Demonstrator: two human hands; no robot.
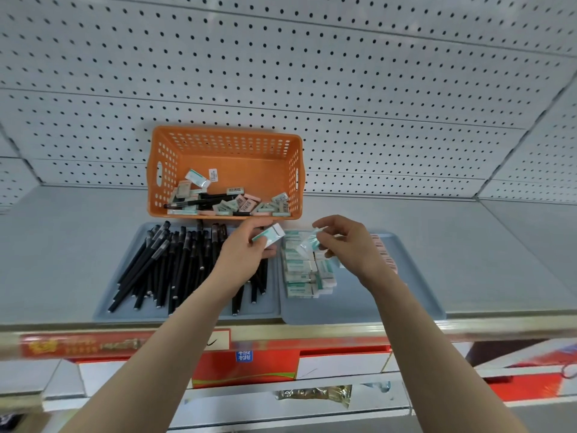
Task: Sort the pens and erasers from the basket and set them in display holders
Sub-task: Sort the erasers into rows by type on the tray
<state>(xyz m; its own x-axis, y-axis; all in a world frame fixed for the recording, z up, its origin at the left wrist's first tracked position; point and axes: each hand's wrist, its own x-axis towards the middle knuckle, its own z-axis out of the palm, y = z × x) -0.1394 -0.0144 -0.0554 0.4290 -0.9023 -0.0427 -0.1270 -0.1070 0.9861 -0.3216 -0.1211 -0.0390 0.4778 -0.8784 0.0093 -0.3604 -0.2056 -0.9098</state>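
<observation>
An orange basket [162, 170] stands at the back of the shelf, holding several erasers [243, 203] and a black pen [199, 202]. In front of it a grey tray [103, 307] carries a heap of black pens [168, 260]. A second grey tray [415, 282] to the right holds stacked white-and-green erasers [301, 276] and some pink ones [385, 254]. My left hand [246, 248] grips a white-and-green eraser [270, 237] between the two trays. My right hand [346, 242] pinches another wrapped eraser [309, 245] just above the stack.
A white pegboard wall [312, 73] rises behind the basket. The grey shelf [468, 239] extends to both sides of the trays. Below its front rail [312, 331] lie red boxes [243, 367] and a lower shelf with packaged goods.
</observation>
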